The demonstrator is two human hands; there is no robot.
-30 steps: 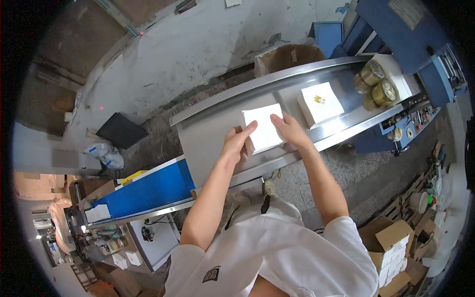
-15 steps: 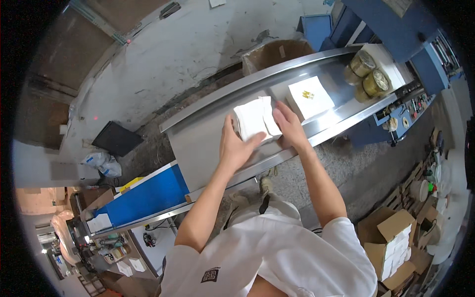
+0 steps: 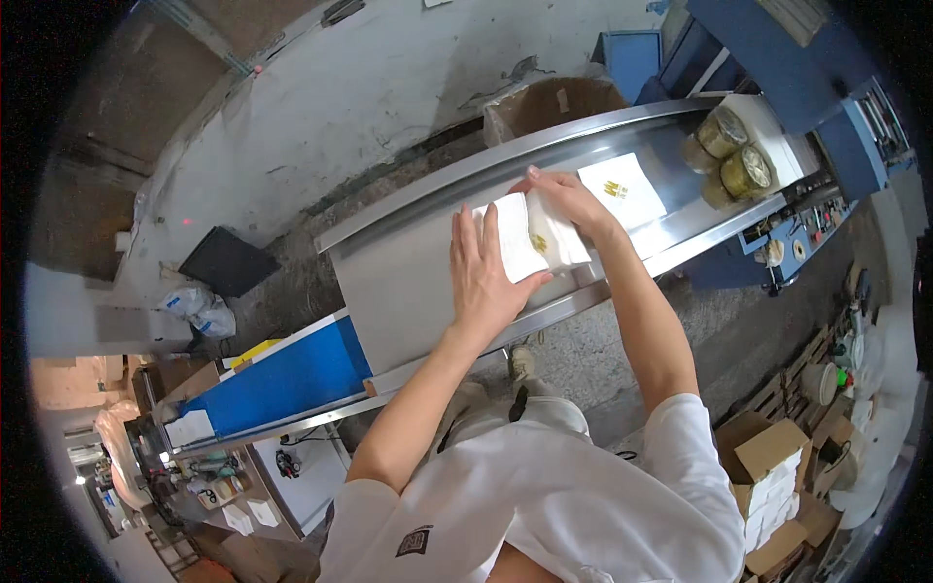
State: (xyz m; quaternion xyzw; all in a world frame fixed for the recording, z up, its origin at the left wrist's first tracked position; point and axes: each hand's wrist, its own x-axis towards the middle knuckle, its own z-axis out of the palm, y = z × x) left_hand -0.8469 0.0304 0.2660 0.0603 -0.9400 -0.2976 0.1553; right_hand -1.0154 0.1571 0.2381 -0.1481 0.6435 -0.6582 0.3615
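A stack of folded white paper napkins (image 3: 507, 238) is between my hands over the metal table (image 3: 379, 291). My left hand (image 3: 481, 282) holds its left side, fingers across the top and thumb along the near edge. My right hand (image 3: 573, 204) grips the right part of the napkins, which is parted from the rest and shows a gold print. Its fingertips curl over the far edge. Just to the right, a second white napkin stack (image 3: 637, 212) with a gold print lies flat on the metal.
Several yellowish cylinders (image 3: 745, 173) stand at the table's right end, beside a blue machine (image 3: 826, 136). A blue conveyor belt (image 3: 282, 379) runs off to the lower left. Behind the table is a lined cardboard box (image 3: 554, 105). An open carton (image 3: 768, 457) of white packs sits lower right.
My right hand has moved up to the far edge of the napkins, and a gold-printed face now shows. My left hand has shifted slightly right, its fingers now over the top.
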